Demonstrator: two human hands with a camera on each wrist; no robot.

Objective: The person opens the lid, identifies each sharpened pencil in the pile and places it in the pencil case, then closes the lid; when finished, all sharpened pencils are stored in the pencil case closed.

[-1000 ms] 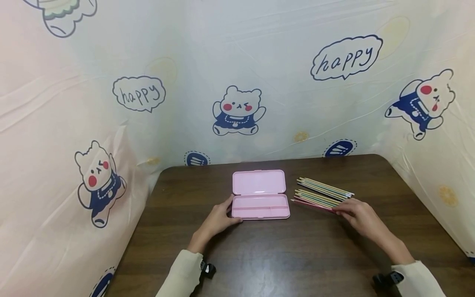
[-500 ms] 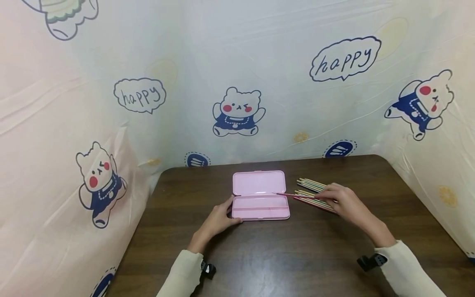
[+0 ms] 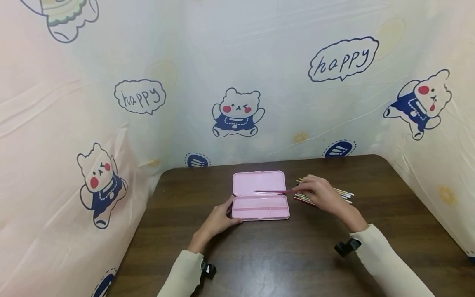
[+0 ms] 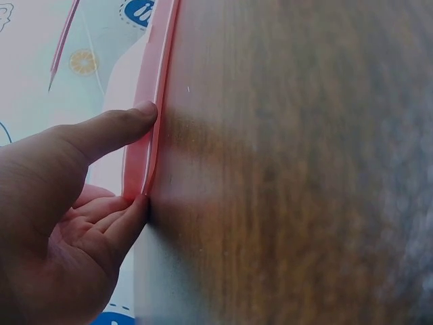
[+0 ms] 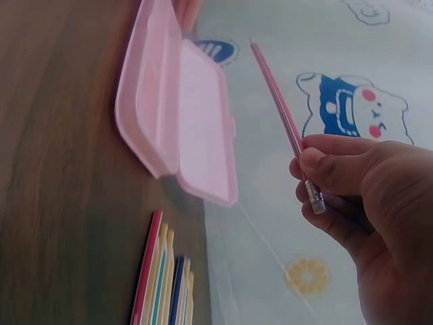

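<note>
A pink pencil case [image 3: 256, 202] lies open on the brown table, its lid folded back to the far side. Its tray shows dividers and no pencils. At its left end my left hand [image 3: 219, 215] holds the corner, thumb on the front edge [image 4: 150, 74] and fingers round the side. My right hand [image 3: 317, 192] pinches a pink pencil [image 5: 276, 88] near its eraser end. The pencil's sharp tip points left, and in the head view it overlaps the lid near the hinge. In the right wrist view the pencil stands well above the tabletop.
Several more pencils [image 3: 343, 193] lie in two groups right of the case, partly hidden under my right hand; a red one [image 5: 147, 264] is nearest the front. A printed cloth [image 3: 237, 152] hangs round the table's back and sides.
My right hand has picked up the pink pencil from the front of the groups and carried it left and up over the lid. My left hand has stayed on the pencil case.
</note>
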